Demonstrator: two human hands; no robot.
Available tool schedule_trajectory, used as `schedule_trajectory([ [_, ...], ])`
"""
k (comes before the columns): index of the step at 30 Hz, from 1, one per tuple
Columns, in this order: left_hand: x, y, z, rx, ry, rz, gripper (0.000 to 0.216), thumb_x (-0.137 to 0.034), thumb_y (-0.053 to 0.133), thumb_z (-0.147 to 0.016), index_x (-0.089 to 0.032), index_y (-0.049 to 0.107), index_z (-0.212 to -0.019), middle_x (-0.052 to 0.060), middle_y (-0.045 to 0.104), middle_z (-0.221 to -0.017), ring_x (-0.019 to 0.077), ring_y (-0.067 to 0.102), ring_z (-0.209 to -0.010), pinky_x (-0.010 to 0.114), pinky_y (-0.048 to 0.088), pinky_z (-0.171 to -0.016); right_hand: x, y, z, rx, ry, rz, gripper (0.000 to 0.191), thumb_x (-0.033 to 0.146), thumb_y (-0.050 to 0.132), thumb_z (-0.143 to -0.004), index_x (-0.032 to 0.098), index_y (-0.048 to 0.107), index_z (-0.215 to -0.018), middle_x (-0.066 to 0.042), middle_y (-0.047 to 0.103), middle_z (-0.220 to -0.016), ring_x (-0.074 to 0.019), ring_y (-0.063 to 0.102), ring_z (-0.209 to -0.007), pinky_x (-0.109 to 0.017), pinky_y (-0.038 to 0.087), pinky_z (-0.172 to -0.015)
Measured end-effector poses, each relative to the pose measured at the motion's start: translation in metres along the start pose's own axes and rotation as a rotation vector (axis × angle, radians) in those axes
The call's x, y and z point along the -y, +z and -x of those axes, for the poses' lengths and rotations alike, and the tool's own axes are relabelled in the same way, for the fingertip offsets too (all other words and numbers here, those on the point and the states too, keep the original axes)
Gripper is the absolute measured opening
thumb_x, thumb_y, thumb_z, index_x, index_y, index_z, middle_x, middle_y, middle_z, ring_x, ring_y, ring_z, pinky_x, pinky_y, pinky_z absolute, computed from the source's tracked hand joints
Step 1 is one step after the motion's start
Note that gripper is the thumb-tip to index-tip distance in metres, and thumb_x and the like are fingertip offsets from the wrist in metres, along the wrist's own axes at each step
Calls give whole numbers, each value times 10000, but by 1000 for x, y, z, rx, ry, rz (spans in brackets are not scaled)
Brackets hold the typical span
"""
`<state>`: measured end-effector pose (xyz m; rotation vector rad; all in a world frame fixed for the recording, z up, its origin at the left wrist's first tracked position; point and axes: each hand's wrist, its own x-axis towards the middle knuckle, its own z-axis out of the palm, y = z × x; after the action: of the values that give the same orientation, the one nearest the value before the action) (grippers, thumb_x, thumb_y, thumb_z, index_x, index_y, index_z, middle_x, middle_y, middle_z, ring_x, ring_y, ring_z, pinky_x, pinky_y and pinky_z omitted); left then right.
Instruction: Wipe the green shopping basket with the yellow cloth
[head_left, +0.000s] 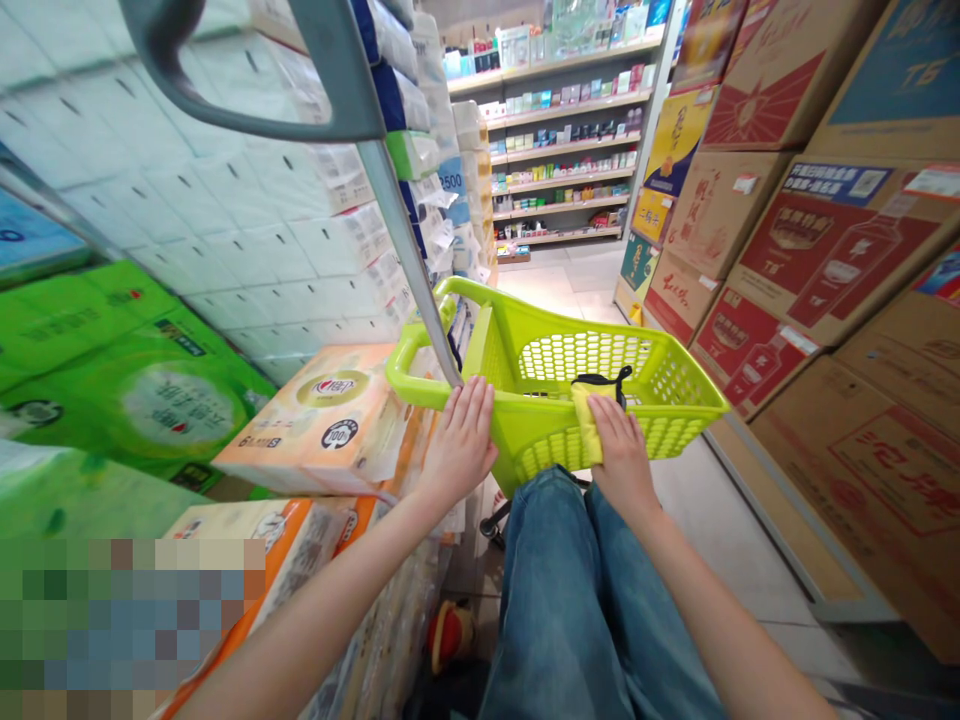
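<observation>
A lime-green shopping trolley basket [420,385] stands in front of my legs, with its handle end to the left. My left hand [463,438] grips its near rim beside the grey pole, fingers laid over the edge and thumb outside. Farther right along the same rim, my right hand [621,450] is closed on a yellow cloth [587,425], pressing it against the basket's near side. Black straps [604,380] show at the cloth's upper end, above the rim. Part of the cloth is hidden under my fingers.
A grey handle [247,115] on a metal pole [409,250] rises at the upper left. Packs of tissue [322,410] are piled on the left. Printed cardboard cartons [832,250] are stacked on the right. Shelves [570,140] of small goods stand beyond the tiled aisle [577,280].
</observation>
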<state>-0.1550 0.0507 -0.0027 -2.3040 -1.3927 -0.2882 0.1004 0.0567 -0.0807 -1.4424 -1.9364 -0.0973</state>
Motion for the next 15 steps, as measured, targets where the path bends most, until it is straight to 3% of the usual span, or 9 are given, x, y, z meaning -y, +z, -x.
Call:
schedule_trajectory([
  [4,0,0,0,-3,2,1,816,-259,532,-810,25,207,-1504,220,280,-1586,310,159,-1508,480,159,-1240,-29,-8,7,-14,55,39,797,49,439,-717,205,328,-1490,-95,452,-1509,-263,372,-1422,-537,278,-1168],
  [8,0,1,0,-11,2,2,808,-257,536,-810,26,224,-1499,221,287,-1583,314,173,-1504,479,154,-1240,-35,-2,7,-85,144,-32,790,42,427,-672,179,396,-1449,-116,481,-1480,-273,367,-1422,-571,242,-1179],
  [11,0,1,0,-18,-5,3,804,-258,539,-810,33,232,-1494,226,292,-1580,318,182,-1501,479,157,-1239,-18,8,1,-137,213,-136,799,34,413,-630,136,431,-1422,-145,492,-1460,-276,355,-1427,-571,233,-1188],
  [15,-1,0,0,-20,-10,5,796,-257,537,-814,33,239,-1493,226,294,-1579,317,191,-1499,474,164,-1239,37,19,-16,-86,178,-279,809,23,400,-608,105,454,-1411,-146,492,-1463,-265,356,-1426,-549,225,-1205],
])
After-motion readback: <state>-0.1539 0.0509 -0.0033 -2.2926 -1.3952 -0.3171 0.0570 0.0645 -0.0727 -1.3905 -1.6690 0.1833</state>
